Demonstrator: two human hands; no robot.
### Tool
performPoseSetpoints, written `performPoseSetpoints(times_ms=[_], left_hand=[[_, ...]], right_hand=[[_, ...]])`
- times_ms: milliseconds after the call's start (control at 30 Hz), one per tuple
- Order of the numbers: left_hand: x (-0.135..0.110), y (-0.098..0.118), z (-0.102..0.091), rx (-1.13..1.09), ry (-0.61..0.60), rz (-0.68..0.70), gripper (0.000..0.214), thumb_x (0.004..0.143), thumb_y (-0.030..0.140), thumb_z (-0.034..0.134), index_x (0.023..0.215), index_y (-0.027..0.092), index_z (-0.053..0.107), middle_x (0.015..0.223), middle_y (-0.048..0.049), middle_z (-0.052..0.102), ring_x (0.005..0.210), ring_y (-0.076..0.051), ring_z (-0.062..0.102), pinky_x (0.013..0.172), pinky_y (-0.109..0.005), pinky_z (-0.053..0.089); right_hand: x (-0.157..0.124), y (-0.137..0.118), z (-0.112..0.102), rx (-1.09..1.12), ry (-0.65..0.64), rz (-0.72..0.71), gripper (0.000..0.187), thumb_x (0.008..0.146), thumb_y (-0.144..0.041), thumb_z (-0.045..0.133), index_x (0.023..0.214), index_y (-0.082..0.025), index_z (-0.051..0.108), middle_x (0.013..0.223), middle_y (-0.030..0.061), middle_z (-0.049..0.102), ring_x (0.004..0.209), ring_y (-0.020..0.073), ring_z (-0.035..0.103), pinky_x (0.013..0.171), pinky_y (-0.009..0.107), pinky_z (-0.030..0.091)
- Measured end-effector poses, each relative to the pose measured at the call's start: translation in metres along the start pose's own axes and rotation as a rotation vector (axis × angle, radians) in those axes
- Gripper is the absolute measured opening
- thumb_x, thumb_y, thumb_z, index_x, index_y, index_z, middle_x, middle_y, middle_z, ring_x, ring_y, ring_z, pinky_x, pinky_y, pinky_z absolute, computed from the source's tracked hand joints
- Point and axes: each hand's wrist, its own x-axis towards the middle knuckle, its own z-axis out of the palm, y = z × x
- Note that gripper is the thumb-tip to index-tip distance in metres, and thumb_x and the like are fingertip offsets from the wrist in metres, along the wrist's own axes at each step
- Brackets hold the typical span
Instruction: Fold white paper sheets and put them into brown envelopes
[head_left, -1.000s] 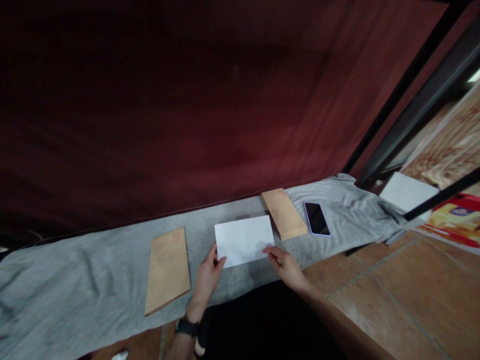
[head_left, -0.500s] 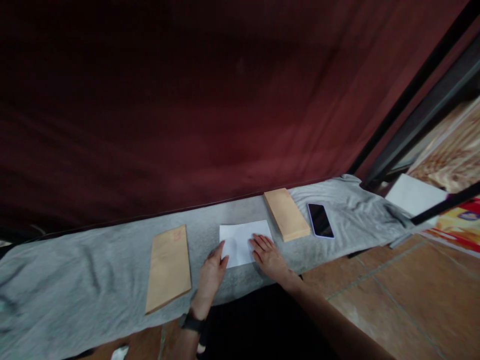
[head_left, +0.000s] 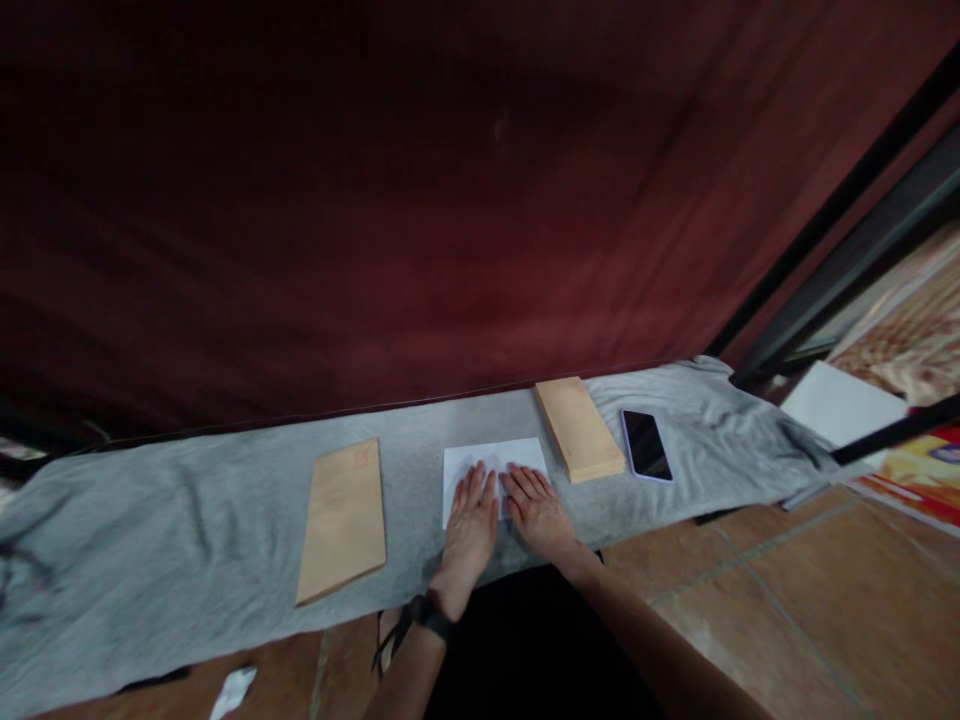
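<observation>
A white sheet of paper [head_left: 459, 462] lies on the grey cloth in front of me, its near part covered by my hands. My left hand [head_left: 471, 525] rests flat on its left half, fingers stretched out. Beside it, my right hand [head_left: 536, 510] lies flat on the right half, fingers slightly spread. Left of the paper is a brown envelope [head_left: 345, 520] with a red mark near its top. A stack of brown envelopes [head_left: 579, 430] sits just right of the paper.
A phone [head_left: 646, 445] with a pale purple edge lies right of the stack. Grey cloth [head_left: 187, 540] covers the long narrow surface. Behind it rises a dark red wall [head_left: 450, 250]. Brown floor tiles [head_left: 787, 590] show below, with a white scrap [head_left: 234, 690] at lower left.
My left hand has moved from the paper's left edge rightward onto the sheet and now lies flat. My right hand stays on the paper. The view has shifted slightly.
</observation>
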Motion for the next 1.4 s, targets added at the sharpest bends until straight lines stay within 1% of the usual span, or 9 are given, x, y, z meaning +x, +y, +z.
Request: performPoseSetpoints(times_ms=[67, 167, 367, 500, 667, 867, 1033, 1167, 1400], left_hand=[[0.005, 0.007, 0.009, -0.008, -0.025, 0.015, 0.052, 0.100, 0.025, 0.035, 0.150, 0.012, 0.040, 0.159, -0.0150, 0.039, 0.148, -0.025, 0.032, 0.119, -0.046, 0.034], [0.010, 0.011, 0.016, 0.029, -0.055, -0.033, 0.053, 0.100, 0.028, 0.034, 0.152, 0.013, 0.038, 0.160, -0.0151, 0.036, 0.149, -0.026, 0.030, 0.121, -0.048, 0.031], [0.011, 0.002, 0.016, 0.108, -0.061, -0.098, 0.055, 0.101, 0.031, 0.034, 0.154, 0.017, 0.035, 0.163, -0.0121, 0.030, 0.152, -0.026, 0.024, 0.123, -0.048, 0.024], [0.011, 0.001, 0.017, 0.134, -0.055, -0.093, 0.055, 0.100, 0.031, 0.036, 0.153, 0.017, 0.036, 0.163, -0.0138, 0.030, 0.152, -0.028, 0.022, 0.123, -0.050, 0.023], [0.011, 0.002, 0.018, 0.130, -0.053, -0.095, 0.055, 0.099, 0.029, 0.036, 0.153, 0.017, 0.035, 0.163, -0.0139, 0.029, 0.152, -0.028, 0.021, 0.123, -0.051, 0.023], [0.010, 0.002, 0.017, 0.123, -0.048, -0.103, 0.056, 0.099, 0.030, 0.037, 0.153, 0.017, 0.036, 0.163, -0.0135, 0.030, 0.152, -0.028, 0.023, 0.123, -0.051, 0.021], [0.010, 0.003, 0.018, 0.130, -0.038, -0.099, 0.055, 0.099, 0.030, 0.037, 0.153, 0.017, 0.036, 0.162, -0.0134, 0.032, 0.152, -0.028, 0.024, 0.123, -0.052, 0.021], [0.010, 0.001, 0.019, 0.120, -0.041, -0.104, 0.055, 0.100, 0.033, 0.036, 0.152, 0.018, 0.038, 0.162, -0.0131, 0.033, 0.152, -0.028, 0.023, 0.123, -0.053, 0.021], [0.011, 0.001, 0.017, 0.116, -0.069, -0.099, 0.054, 0.099, 0.031, 0.036, 0.153, 0.020, 0.037, 0.162, -0.0109, 0.033, 0.152, -0.028, 0.021, 0.123, -0.053, 0.020]], right_hand=[[0.000, 0.001, 0.000, -0.011, -0.009, -0.006, 0.047, 0.099, -0.021, 0.045, 0.146, -0.020, 0.050, 0.154, 0.0071, 0.046, 0.142, 0.0223, 0.041, 0.120, 0.043, 0.031], [-0.001, 0.001, 0.001, -0.018, -0.020, -0.009, 0.048, 0.100, -0.021, 0.044, 0.147, -0.020, 0.049, 0.154, 0.0066, 0.046, 0.142, 0.0220, 0.042, 0.120, 0.043, 0.029], [0.003, 0.002, 0.000, 0.003, -0.016, 0.012, 0.044, 0.101, -0.023, 0.043, 0.144, -0.022, 0.053, 0.152, 0.0063, 0.049, 0.140, 0.0224, 0.044, 0.118, 0.043, 0.031], [0.013, -0.001, 0.001, 0.007, -0.009, 0.086, 0.042, 0.100, -0.021, 0.042, 0.140, -0.019, 0.057, 0.150, 0.0069, 0.051, 0.138, 0.0220, 0.045, 0.116, 0.041, 0.034], [0.020, -0.006, 0.008, -0.072, 0.012, 0.125, 0.045, 0.101, -0.024, 0.042, 0.144, -0.018, 0.052, 0.154, 0.0090, 0.045, 0.143, 0.0258, 0.039, 0.119, 0.048, 0.026], [0.016, 0.012, 0.011, -0.103, 0.015, 0.099, 0.045, 0.102, -0.029, 0.042, 0.146, -0.021, 0.050, 0.155, 0.0078, 0.044, 0.143, 0.0241, 0.040, 0.117, 0.044, 0.030], [0.018, 0.023, 0.009, -0.129, 0.041, 0.148, 0.047, 0.102, -0.031, 0.043, 0.147, -0.018, 0.049, 0.155, 0.0103, 0.044, 0.141, 0.0268, 0.042, 0.117, 0.045, 0.030], [0.028, 0.013, 0.013, -0.111, 0.027, 0.169, 0.048, 0.099, -0.025, 0.044, 0.145, -0.012, 0.050, 0.155, 0.0131, 0.044, 0.141, 0.0263, 0.042, 0.118, 0.043, 0.029], [0.033, 0.003, 0.023, -0.081, 0.002, 0.076, 0.048, 0.101, -0.026, 0.042, 0.149, -0.020, 0.047, 0.156, 0.0096, 0.042, 0.145, 0.0241, 0.038, 0.120, 0.046, 0.026]])
